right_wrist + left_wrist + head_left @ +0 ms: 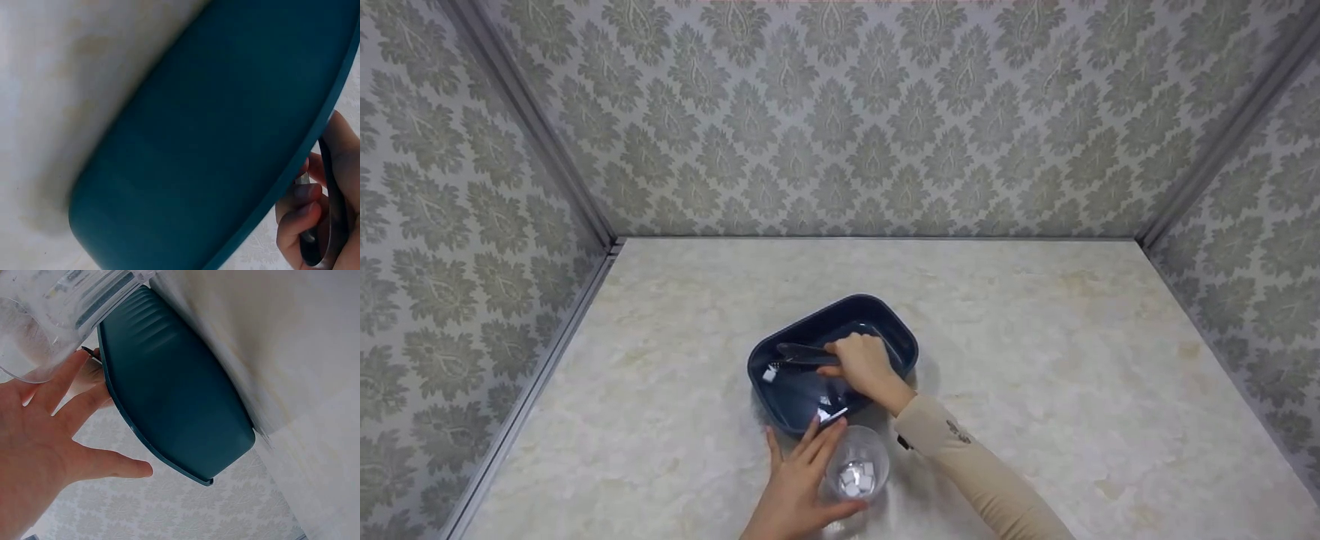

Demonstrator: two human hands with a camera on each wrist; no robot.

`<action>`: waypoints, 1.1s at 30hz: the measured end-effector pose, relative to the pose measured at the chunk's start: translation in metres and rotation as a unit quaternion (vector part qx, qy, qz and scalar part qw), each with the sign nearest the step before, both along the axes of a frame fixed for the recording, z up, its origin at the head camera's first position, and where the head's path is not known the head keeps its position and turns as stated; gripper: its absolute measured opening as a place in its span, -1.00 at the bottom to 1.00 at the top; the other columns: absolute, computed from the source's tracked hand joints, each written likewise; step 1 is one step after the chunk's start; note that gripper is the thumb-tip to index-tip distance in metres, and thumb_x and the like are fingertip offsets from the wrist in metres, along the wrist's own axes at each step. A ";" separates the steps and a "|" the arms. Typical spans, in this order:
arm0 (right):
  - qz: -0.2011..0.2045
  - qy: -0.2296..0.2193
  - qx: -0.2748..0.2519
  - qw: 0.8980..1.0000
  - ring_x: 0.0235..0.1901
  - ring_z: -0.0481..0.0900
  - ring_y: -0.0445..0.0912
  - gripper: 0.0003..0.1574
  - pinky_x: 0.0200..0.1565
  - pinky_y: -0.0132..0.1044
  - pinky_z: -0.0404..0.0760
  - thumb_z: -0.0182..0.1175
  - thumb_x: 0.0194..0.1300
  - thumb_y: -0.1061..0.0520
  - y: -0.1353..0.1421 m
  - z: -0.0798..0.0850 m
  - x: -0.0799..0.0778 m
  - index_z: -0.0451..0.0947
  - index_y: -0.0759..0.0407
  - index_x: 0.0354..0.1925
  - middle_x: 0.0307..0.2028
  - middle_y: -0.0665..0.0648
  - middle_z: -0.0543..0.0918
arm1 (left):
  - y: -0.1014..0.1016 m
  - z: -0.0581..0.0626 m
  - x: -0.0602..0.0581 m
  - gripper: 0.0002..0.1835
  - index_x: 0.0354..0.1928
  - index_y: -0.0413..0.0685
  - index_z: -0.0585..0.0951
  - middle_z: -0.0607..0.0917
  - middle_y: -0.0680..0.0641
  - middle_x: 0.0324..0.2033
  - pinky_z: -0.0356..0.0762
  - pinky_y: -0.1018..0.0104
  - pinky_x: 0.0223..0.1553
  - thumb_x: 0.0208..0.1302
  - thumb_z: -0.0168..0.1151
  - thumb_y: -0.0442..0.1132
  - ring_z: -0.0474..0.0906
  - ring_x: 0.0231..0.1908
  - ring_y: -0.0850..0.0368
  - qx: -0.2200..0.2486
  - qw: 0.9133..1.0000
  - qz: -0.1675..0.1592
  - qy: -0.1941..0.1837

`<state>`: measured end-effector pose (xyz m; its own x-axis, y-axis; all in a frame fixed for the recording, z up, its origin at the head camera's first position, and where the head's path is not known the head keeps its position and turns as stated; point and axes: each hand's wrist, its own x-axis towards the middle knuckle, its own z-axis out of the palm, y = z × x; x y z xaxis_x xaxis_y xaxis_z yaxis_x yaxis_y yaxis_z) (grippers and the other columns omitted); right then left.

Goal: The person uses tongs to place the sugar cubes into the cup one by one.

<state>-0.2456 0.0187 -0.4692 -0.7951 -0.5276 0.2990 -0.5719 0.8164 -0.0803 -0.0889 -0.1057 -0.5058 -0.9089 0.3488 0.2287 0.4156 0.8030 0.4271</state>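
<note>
In the head view my right hand (864,364) reaches into a dark teal basin (780,405) and grips a pair of tongs (804,354). Their bent metal end (323,260) shows inside the curled fingers in the right wrist view. Close to the tongs' tips, a white cube (770,373) lies on the basin floor. My left hand (799,484) spreads its straight fingers at the basin's near rim. Its thumb and forefinger lie alongside a clear plastic cup (877,448) that contains several white cubes (856,478).
A pale marbled tabletop (1035,337) carries the basin and cup. Patterned walls (870,120) enclose it at the back and both sides. Near the basin's front rim is a bright white strip (832,415).
</note>
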 end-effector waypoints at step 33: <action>-0.002 0.015 0.044 0.999 -0.46 0.64 -0.04 -0.58 -0.47 -0.20 0.58 0.22 -0.03 -0.25 -0.012 -0.009 -0.003 0.69 -0.02 -0.33 -0.39 0.00 0.72 | 0.000 -0.001 0.000 0.04 0.35 0.26 0.06 0.33 0.11 0.25 -0.29 -0.57 -0.01 -0.21 0.18 0.41 0.17 0.28 -0.10 0.006 1.000 0.003 0.002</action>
<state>-0.2485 0.0063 -0.4782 -0.7889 -0.5499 0.2745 -0.5695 0.8219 0.0096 -0.0888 -0.1057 -0.5069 -0.9102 0.3405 0.2360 0.4122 0.8007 0.4346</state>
